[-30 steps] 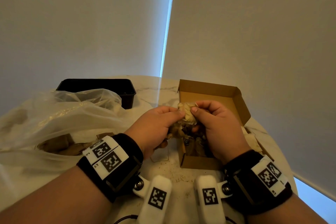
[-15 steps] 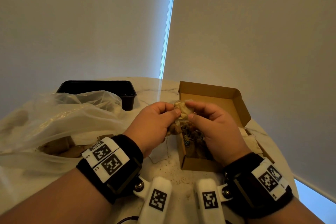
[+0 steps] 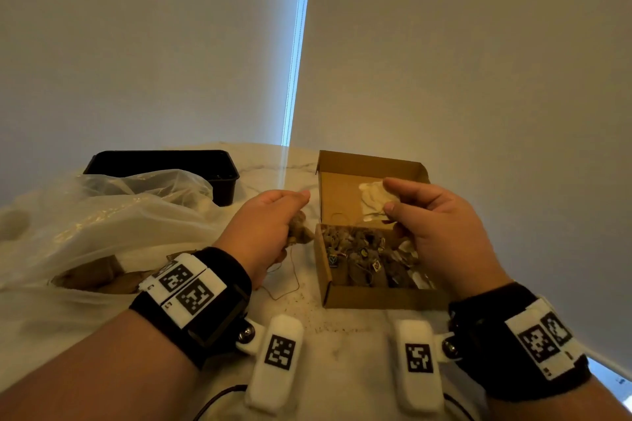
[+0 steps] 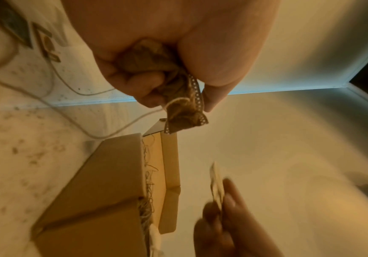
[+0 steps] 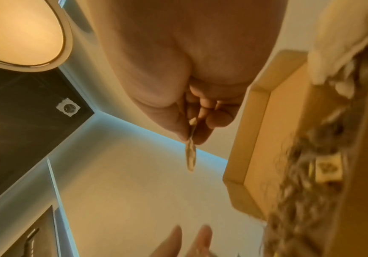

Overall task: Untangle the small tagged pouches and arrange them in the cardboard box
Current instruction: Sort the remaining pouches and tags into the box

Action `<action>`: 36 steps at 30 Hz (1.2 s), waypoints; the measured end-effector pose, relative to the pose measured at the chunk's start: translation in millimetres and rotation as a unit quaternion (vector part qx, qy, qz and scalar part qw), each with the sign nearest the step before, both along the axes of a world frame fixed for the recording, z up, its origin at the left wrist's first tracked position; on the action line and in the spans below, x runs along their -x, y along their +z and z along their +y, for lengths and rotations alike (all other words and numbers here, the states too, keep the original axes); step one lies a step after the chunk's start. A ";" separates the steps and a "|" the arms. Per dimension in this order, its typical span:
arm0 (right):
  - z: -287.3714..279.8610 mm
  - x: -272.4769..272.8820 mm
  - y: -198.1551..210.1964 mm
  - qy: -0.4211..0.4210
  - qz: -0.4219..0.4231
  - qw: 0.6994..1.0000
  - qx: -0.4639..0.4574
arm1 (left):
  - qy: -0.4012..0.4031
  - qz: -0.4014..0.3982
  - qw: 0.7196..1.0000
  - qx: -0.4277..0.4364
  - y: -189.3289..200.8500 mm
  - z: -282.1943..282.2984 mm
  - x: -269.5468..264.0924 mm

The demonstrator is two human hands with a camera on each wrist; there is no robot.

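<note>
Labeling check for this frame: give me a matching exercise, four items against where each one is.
Items:
1. pale pouch
2. brown pouch
3. black tray
4. plastic bag

Places:
A. far left on the table
B. pinched in the right hand, above the cardboard box
C. in front of the tray, near the left arm
D. gripped in the left hand

Pairs: 1-B, 2-D, 3-A, 4-C

Left hand (image 3: 265, 227), bare: black wrist band (image 3: 201, 304) carrying white plates with square black-and-white codes; white oblong camera pod (image 3: 277, 364), also coded, fixed by a silver screw (image 3: 247, 333) at the band's 4 o'clock; thin black cable (image 3: 219, 400). Right hand (image 3: 441, 232), bare: matching black band (image 3: 516, 345) and coded white pod (image 3: 418, 366).
</note>
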State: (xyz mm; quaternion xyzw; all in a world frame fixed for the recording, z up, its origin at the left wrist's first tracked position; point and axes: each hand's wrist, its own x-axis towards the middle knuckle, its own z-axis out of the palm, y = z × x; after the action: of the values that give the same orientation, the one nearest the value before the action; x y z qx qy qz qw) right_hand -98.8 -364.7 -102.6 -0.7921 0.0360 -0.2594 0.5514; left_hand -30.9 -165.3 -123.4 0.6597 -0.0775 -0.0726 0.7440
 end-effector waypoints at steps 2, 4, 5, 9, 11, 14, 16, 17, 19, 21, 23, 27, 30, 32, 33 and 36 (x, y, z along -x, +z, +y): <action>-21.0 10.2 4.1 -0.026 0.025 0.999 0.007 | 0.000 0.000 1.000 -0.022 -0.2 -0.8 -0.1; -42.5 18.6 3.6 -0.068 0.064 0.995 0.044 | -0.008 -0.002 0.999 -0.031 -0.4 -1.5 0.2; -51.6 22.9 2.0 -0.087 0.086 0.991 0.064 | -0.012 -0.003 0.999 -0.033 -0.3 -2.0 0.9; -69.6 39.1 -4.1 -0.094 0.172 0.971 0.136 | -0.013 0.001 0.999 -0.030 0.8 -3.3 4.8; -69.6 42.7 -3.6 -0.092 0.203 0.962 0.159 | -0.006 0.003 0.999 -0.032 0.9 -2.8 5.7; -67.0 40.2 -2.2 -0.104 0.239 0.945 0.199 | -0.002 0.009 1.000 -0.023 0.5 -1.0 6.2; -65.8 37.7 -1.3 -0.109 0.260 0.933 0.224 | 0.001 0.009 1.000 -0.021 0.5 -0.1 6.8; -65.5 37.1 -0.8 -0.110 0.271 0.927 0.234 | 0.003 0.006 1.000 -0.023 0.6 0.1 7.1; -65.6 37.3 0.0 -0.115 0.285 0.917 0.252 | 0.007 0.003 1.000 -0.026 0.8 0.2 7.2; -67.5 36.8 -0.1 -0.119 0.294 0.910 0.268 | 0.006 0.004 1.000 -0.023 0.6 0.0 6.7; -67.6 36.9 0.2 -0.114 0.318 0.894 0.293 | 0.004 0.008 1.000 -0.022 -0.1 -0.3 6.6; -65.7 37.8 5.9 -0.114 0.319 0.885 0.319 | 0.000 0.024 1.000 -0.021 -0.1 -1.0 6.3; -56.1 38.4 16.9 -0.121 0.246 0.905 0.326 | -0.008 0.058 0.998 0.004 0.0 0.3 3.9; -42.8 36.4 24.7 -0.098 0.192 0.928 0.303 | -0.016 0.088 0.995 0.051 0.9 2.4 3.0; -34.3 34.6 28.4 -0.080 0.166 0.942 0.280 | -0.019 0.100 0.992 0.069 1.4 3.5 2.5; -7.9 23.9 35.1 -0.025 0.109 0.977 0.184 | -0.028 0.111 0.989 0.095 4.3 5.0 3.4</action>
State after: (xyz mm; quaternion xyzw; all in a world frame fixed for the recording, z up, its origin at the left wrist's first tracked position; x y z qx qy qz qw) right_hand -122.7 -372.7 -67.6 -0.9022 0.0675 -0.1876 0.3825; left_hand -34.3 -160.3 -119.2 0.5712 -0.0199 -0.1586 0.8051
